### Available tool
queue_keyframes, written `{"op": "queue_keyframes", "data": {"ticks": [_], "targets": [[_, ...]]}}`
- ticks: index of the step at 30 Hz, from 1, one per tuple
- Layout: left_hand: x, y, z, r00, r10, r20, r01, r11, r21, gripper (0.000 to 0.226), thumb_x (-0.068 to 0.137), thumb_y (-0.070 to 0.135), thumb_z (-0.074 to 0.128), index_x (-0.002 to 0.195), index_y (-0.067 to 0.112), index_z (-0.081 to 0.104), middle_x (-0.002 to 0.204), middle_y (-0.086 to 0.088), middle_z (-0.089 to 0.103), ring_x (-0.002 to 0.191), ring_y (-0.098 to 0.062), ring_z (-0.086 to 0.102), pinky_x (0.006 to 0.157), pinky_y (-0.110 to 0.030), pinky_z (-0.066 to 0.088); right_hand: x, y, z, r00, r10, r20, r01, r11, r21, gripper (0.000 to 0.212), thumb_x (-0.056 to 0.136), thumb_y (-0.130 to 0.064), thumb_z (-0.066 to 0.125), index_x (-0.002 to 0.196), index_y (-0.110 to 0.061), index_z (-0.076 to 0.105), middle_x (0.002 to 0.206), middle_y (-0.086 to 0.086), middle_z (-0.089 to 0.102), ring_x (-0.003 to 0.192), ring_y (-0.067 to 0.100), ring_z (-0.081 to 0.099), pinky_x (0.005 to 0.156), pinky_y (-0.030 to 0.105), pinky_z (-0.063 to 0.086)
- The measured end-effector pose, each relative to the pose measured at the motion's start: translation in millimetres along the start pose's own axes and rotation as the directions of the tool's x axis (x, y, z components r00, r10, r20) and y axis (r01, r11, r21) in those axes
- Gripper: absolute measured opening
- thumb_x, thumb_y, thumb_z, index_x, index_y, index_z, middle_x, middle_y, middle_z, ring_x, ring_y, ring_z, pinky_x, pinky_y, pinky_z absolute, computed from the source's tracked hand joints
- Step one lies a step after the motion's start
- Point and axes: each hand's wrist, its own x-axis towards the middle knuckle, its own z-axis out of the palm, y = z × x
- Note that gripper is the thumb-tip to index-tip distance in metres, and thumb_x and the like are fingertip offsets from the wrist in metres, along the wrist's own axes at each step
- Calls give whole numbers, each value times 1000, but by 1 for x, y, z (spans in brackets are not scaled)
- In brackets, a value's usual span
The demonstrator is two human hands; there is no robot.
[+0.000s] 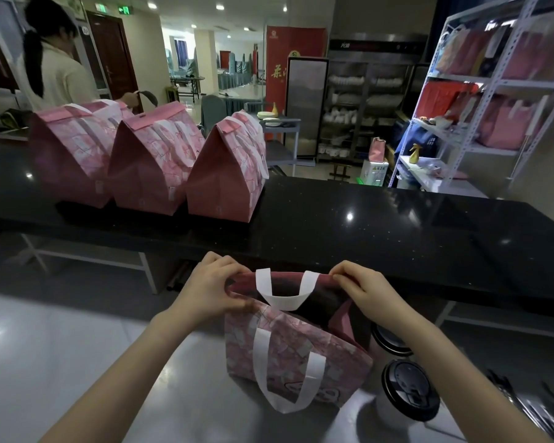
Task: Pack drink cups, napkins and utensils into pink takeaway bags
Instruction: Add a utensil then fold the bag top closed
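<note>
Open pink bag, white handles, floral print, upright.

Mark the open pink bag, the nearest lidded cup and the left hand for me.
open pink bag (288, 353): head view, on its printed front panel.
nearest lidded cup (410, 390): head view, on the middle of its black lid.
left hand (211, 286): head view, on the back of the hand.

You face a glossy black counter with a grey steel table below it. To your right stands a white metal shelf rack; ahead, a glass-door cabinet of white dishes. Ceiling spotlights brighten the dining hall beyond.
</note>
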Motion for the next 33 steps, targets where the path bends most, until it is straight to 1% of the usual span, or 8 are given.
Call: {"op": "queue_keyframes", "data": {"ticks": [3,6,11,13,17,21,29,33], "targets": [[-2,1,1,999,-22,-24,23,1000,19,38,64,47,83,96,32,69,86,24,51,95,-8,37,85,-32,31,-8,0,-3,998,21,62,-21,1000,-5,15,97,-28,52,92,-37,62,86,-9,66,82,8,61,75,30,51],[-5,3,3,996,-72,49,79,984,-157,29,67,35,84,87,33,63,88,18,53,88,-6,49,79,-24,44,-17,3,-6,983,51,174,-60,997,48,12,88,-41,63,100,-44,62,95,-13,67,89,5,63,84,34,54],[-11,11,9,987,-151,61,162,945,-284,32,74,20,81,85,38,57,90,17,60,86,-4,58,68,-14,45,-34,9,-6,927,32,374,-25,999,-23,95,52,-55,87,132,-60,35,131,-41,38,121,-21,35,92,5,36],[-13,15,10,982,-183,52,190,931,-312,30,75,17,80,85,36,59,88,17,62,84,-1,58,67,-13,44,-39,12,-3,918,17,395,16,997,-82,108,52,-48,88,137,-60,24,132,-45,27,124,-24,25,89,-1,34],[-16,19,6,981,-190,41,191,905,-381,32,74,11,79,86,36,63,88,18,64,87,3,59,69,-10,43,-43,17,7,981,1,196,17,996,-88,78,66,-22,79,124,-58,41,124,-33,45,116,-18,39,83,9,41],[-19,22,2,988,-152,26,148,888,-435,36,71,11,82,88,38,65,88,18,67,89,3,61,72,-9,46,-44,26,20,1000,-17,7,17,996,-93,55,71,-14,76,109,-48,55,108,-24,58,102,-9,52,84,14,42],[-32,17,-14,978,-70,198,153,884,-442,53,62,33,89,104,42,58,103,22,62,99,3,59,79,-12,51,-42,34,32,989,66,-135,-76,995,-70,46,73,-17,79,92,-41,45,88,-19,61,80,1,60,61,13,44],[-39,13,-16,973,-102,206,188,868,-460,49,68,15,86,102,41,63,101,25,64,97,0,62,77,-21,56,-40,37,31,979,103,-175,-100,995,25,41,70,-21,84,85,-38,50,81,-12,64,75,1,62,59,14,50]]}}
